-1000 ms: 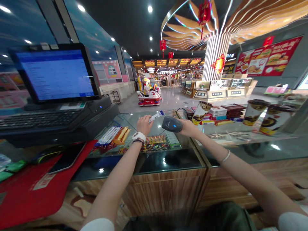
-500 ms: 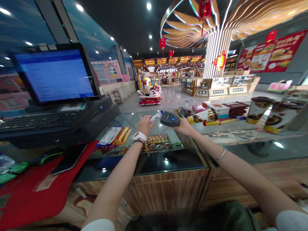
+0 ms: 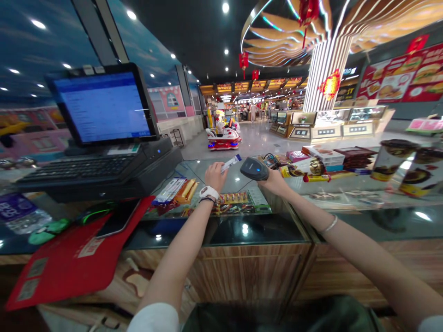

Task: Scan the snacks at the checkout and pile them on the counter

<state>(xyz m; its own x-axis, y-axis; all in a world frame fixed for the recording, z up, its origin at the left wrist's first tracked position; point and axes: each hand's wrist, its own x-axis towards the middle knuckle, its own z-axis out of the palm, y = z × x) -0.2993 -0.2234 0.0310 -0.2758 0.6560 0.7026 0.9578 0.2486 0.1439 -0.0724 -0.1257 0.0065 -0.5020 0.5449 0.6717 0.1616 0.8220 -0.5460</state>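
Two hands work just above the glass counter [image 3: 256, 233]: the left hand [image 3: 215, 177] pinches a small blue-and-white packet [image 3: 230, 163] by one end, leaving it exposed, while the right hand [image 3: 275, 182] grips a handheld barcode scanner [image 3: 254, 168] angled close beside it.

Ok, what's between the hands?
Head view: a thin black cable on the glass counter, between the white-and-blue packet in the left hand and the black barcode scanner in the right hand.
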